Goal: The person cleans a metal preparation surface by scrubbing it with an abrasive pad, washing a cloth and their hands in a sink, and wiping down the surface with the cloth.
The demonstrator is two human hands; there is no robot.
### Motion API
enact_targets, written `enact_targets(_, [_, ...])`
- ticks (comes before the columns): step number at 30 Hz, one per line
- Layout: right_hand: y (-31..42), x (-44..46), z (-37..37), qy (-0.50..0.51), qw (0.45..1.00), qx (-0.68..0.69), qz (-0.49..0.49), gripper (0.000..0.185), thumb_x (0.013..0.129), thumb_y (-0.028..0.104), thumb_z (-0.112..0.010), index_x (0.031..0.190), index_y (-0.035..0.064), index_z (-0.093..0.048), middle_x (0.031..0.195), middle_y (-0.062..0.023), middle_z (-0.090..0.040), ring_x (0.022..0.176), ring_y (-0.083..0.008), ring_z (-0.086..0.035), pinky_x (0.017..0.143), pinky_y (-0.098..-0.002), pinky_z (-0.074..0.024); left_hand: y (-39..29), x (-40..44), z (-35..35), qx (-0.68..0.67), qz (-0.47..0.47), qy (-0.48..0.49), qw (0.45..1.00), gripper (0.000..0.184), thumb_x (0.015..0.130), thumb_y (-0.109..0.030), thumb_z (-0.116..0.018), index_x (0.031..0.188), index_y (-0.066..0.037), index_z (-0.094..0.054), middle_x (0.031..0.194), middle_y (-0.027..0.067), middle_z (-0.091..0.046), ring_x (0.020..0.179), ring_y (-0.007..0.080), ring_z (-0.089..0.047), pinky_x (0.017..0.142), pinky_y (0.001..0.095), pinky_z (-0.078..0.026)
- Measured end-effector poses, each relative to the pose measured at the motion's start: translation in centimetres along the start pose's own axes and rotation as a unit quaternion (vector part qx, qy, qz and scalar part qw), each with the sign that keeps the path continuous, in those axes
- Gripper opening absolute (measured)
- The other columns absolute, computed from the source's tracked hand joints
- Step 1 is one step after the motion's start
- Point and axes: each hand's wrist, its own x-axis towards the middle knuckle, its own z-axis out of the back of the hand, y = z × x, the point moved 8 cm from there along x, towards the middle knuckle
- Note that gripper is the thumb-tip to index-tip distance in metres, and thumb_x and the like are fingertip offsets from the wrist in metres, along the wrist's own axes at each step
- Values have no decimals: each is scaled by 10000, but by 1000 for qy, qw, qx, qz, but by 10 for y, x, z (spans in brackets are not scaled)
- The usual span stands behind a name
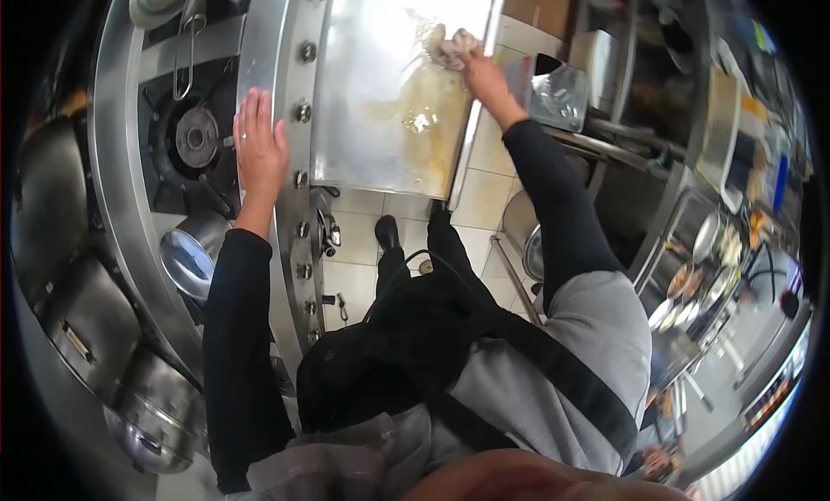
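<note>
Cloth (451, 48), pinkish grey and bunched into folds, lies near the right-hand edge of a stainless-steel panel (354, 112), at 12 o'clock in the view. It looks damp, with darker creases between its folds. The right hand (486, 79) meets it from 4 o'clock, fingers curled onto it; their tips are partly lost in the folds, so how tightly they clamp I cannot tell.

Taking the cloth as the clock's centre, a yellow-brown wet smear (424, 121) spreads over the panel between 6 and 7 o'clock, broken by a bright patch of glare. Strong white glare also washes out the panel's far end.

At 8 o'clock the left hand (262, 151) lies palm down along the steel front rail (262, 56) of a range, fingers straight and nearly together, thumb slightly apart, a ring (244, 136) on one finger. A row of control knobs (302, 112) runs between this hand and the panel. Beyond the hand, between 8 and 9 o'clock, sits a round gas burner (197, 136), and at 8 o'clock a shiny metal pot (188, 261).

Between 3 and 4 o'clock stands a clear plastic container (558, 96), just beside the right forearm. Dishes of food (687, 285) line a counter farther off, between 4 and 5 o'clock. Toward 7 o'clock, a dark shoe (388, 233) stands on the tiled floor (484, 190).
</note>
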Motion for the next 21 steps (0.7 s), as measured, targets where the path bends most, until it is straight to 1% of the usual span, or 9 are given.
enact_targets(1, [18, 20, 14, -116, 987, -43, 102, 363, 871, 122, -577, 1234, 139, -587, 1191, -196, -604, 1086, -389, -607, 888, -473, -530, 1, 1, -1, 3, 5, 2, 1000, 545, 975, -222, -538, 1485, -86, -401, 1553, 114, -379, 1441, 295, -346, 1186, 462, -266])
enact_targets(3, [17, 52, -18, -69, 978, -146, 132, 371, 870, 139, -575, 1240, 133, -586, 1243, -196, -582, 1079, -389, -610, 863, -481, -540, 0, 0, -2, -5, 14, 7, 1000, 549, 976, -213, -543, 1492, -95, -398, 1555, 111, -380, 1444, 293, -345, 1185, 468, -264])
enact_targets(6, [-11, 101, -44, 56, 996, -74, 12, 381, 857, 164, -599, 1236, 124, -586, 1149, -196, -628, 1031, -386, -632, 863, -472, -536, 2, 3, 0, -14, 25, 23, 999, 546, 988, -198, -536, 1502, -86, -388, 1565, 118, -368, 1455, 292, -332, 1186, 471, -254])
enact_targets(9, [-37, 156, -15, -61, 998, 18, -18, 404, 849, 206, -638, 1239, 112, -587, 966, -197, -692, 931, -402, -668, 851, -445, -537, 2, 5, 0, -11, 29, 38, 999, 550, 988, -195, -534, 1504, -79, -384, 1567, 125, -361, 1457, 301, -328, 1189, 475, -246])
enact_targets(12, [-52, 210, 11, -118, 991, 46, -41, 443, 850, 269, -681, 1231, 59, -596, 1197, -200, -651, 1055, -385, -638, 933, -445, -512, 2, 6, 0, -28, 37, 42, 998, 547, 990, -189, -526, 1506, -78, -385, 1570, 128, -356, 1459, 308, -324, 1192, 476, -238])
enact_targets(15, [-41, 272, -78, 17, 951, -239, 198, 431, 917, 409, -587, 1298, 208, -599, 1283, -162, -622, 1190, -375, -566, 1025, -425, -454, 4, 5, -2, -24, 41, 46, 998, 545, 990, -192, -529, 1507, -85, -392, 1571, 124, -357, 1455, 310, -332, 1189, 477, -244])
enact_targets(18, [9, 231, -63, -50, 992, -115, 24, 399, 937, 441, -531, 1290, 274, -612, 1258, -130, -639, 1213, -372, -551, 1032, -462, -442, 3, 5, -1, -16, 37, 47, 998, 544, 991, -199, -530, 1506, -90, -395, 1571, 123, -358, 1452, 314, -337, 1187, 477, -248])
enact_targets(19, [22, 227, -74, -68, 987, -105, 103, 407, 937, 442, -524, 1292, 262, -609, 1265, -122, -631, 1196, -370, -566, 1018, -503, -446, 3, 5, -1, -10, 36, 48, 998, 542, 992, -202, -529, 1506, -91, -397, 1571, 124, -358, 1452, 315, -337, 1186, 478, -250])
enact_targets(21, [56, 172, -42, 0, 993, -114, 17, 372, 923, 447, -547, 1228, 271, -666, 1359, -65, -575, 1186, -356, -569, 988, -519, -458, 0, 6, -1, -7, 33, 49, 998, 537, 994, -204, -526, 1504, -93, -400, 1571, 126, -360, 1452, 317, -337, 1185, 479, -252])
